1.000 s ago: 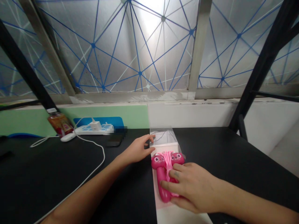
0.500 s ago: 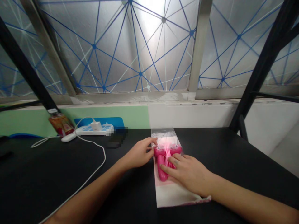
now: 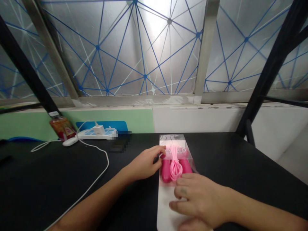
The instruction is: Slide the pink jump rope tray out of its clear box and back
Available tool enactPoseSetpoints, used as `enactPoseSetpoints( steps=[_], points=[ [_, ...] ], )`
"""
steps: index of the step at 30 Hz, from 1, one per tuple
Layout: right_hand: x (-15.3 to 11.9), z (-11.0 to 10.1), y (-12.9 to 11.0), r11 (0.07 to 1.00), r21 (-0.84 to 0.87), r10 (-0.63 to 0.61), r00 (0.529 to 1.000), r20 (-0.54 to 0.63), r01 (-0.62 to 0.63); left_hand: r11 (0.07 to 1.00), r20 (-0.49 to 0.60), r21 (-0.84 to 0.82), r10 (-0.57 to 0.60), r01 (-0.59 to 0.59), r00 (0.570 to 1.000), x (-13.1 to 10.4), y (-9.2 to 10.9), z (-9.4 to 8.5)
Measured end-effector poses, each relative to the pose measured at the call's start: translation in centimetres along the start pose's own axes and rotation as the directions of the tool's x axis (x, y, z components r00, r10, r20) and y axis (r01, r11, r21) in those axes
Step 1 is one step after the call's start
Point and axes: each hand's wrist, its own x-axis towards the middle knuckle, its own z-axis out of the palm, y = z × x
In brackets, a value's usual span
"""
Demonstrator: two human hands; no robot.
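A pink jump rope point(image 3: 176, 170) lies coiled between its two dark pink handles, on the black table in front of me. Beneath it is a flat white and pale pink sheet point(image 3: 166, 205), and clear plastic point(image 3: 172, 138) covers the upper ends of the handles. My left hand point(image 3: 148, 162) pinches at the left edge of the plastic, beside the top of the left handle. Over the lower part of the sheet, my right hand point(image 3: 199, 199) is slightly blurred, its fingers bent and apart. Its thumb is partly cut off by the frame's bottom.
At the back left stand a drink bottle point(image 3: 62, 126) and a white power strip point(image 3: 89, 134) with a charger point(image 3: 98, 129) plugged in. A white cable point(image 3: 107, 160) runs across the table toward me. Black frame posts point(image 3: 262, 73) rise at both sides before the window.
My right hand has moved off the rope, down toward me. The rope coil and both handles now show, and more of the white sheet extends toward me. The left hand has shifted slightly right.
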Motion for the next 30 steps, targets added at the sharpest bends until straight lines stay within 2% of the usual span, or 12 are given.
enactPoseSetpoints(
  steps=[2,4,11,15,20,27,30],
  points=[
    [0.0,-0.3,-0.6,0.999,0.049,-0.022,0.998,0.067,0.018,1.0,0.006,-0.01,-0.001,0.001,1.0,0.1,-0.1,-0.1],
    [0.2,-0.6,-0.8,0.998,0.061,0.007,0.993,0.121,-0.014,1.0,0.009,-0.01,-0.006,0.006,1.0,0.1,-0.3,0.1],
    [0.2,-1.1,-0.6,0.987,0.126,0.073,0.972,0.221,-0.103,1.0,-0.013,0.02,0.007,-0.007,1.0,0.3,-1.3,1.2],
    [-0.4,-0.3,0.0,0.955,0.197,0.18,0.962,0.205,-0.221,1.0,-0.017,0.014,0.001,0.0,1.0,0.3,-1.2,1.5],
    [-0.7,-0.2,0.5,0.903,0.196,0.344,0.916,0.205,-0.383,1.0,0.003,0.015,0.011,-0.011,1.0,-0.1,-0.6,1.2],
    [-1.3,-1.9,0.3,0.877,0.269,0.347,0.913,0.216,-0.397,0.999,0.002,0.043,0.002,-0.002,1.0,-0.3,-0.3,0.8],
    [-1.7,-2.1,1.1,0.877,0.27,0.377,0.918,0.124,-0.397,1.0,0.016,0.025,-0.013,0.012,1.0,-0.5,-0.7,0.9]
  ],
)
